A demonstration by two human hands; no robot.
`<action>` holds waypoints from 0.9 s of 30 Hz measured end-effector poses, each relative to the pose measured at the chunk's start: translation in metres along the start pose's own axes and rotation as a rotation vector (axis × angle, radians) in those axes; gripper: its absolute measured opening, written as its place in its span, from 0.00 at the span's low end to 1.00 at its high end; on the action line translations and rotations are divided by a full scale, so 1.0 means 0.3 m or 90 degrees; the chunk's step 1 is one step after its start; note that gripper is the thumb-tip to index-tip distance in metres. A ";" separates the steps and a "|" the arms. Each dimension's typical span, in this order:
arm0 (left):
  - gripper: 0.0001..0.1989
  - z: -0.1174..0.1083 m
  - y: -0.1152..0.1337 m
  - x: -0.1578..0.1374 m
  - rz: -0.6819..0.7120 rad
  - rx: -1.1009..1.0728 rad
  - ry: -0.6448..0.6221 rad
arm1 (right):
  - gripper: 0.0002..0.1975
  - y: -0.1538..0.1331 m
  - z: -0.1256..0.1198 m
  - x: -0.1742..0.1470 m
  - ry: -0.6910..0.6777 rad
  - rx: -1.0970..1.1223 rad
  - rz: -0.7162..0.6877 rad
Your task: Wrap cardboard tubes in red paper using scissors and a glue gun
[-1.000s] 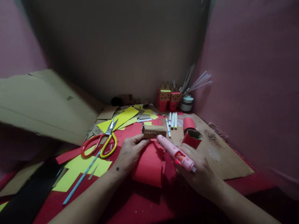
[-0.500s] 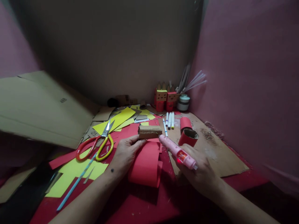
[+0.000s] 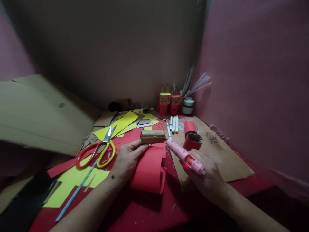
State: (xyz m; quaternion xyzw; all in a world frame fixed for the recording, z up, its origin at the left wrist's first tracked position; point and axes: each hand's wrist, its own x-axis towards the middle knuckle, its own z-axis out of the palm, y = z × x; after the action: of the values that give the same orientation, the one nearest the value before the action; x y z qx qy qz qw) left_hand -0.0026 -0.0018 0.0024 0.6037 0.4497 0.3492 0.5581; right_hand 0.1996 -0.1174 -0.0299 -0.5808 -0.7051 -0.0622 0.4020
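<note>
Gripping a pink plastic glue gun (image 3: 181, 153): right hand (image 3: 205, 175), some fingers hidden behind it. Left hand (image 3: 127, 158) pinches a brown cardboard tube (image 3: 152, 138) by the nozzle — contact unclear. Curled red paper (image 3: 146, 174) below, join unseen. Lower frame crops both forearms — room between them over the red desk (image 3: 145, 217).
</note>
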 end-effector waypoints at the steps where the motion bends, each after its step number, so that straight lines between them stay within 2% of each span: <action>1: 0.17 -0.001 -0.001 0.001 -0.001 0.000 0.001 | 0.09 0.000 0.000 -0.001 0.007 0.001 -0.004; 12: 0.22 -0.004 -0.006 0.009 -0.022 -0.071 -0.022 | 0.09 -0.004 -0.002 0.000 -0.005 0.005 0.002; 18: 0.21 -0.007 -0.008 0.012 -0.029 -0.133 -0.048 | 0.11 -0.016 -0.014 -0.009 -0.011 -0.006 0.010; 23: 0.21 -0.010 -0.011 0.022 -0.073 -0.219 -0.065 | 0.13 0.003 -0.066 -0.037 0.075 -0.123 0.019; 27: 0.22 -0.012 -0.015 0.031 -0.098 -0.253 -0.068 | 0.09 0.115 -0.154 -0.051 0.151 -0.238 0.060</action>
State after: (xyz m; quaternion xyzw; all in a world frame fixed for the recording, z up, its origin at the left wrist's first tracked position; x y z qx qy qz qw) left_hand -0.0034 0.0082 -0.0024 0.4631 0.3865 0.3545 0.7145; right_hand 0.2526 -0.1438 -0.0218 -0.6665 -0.6011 -0.2404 0.3697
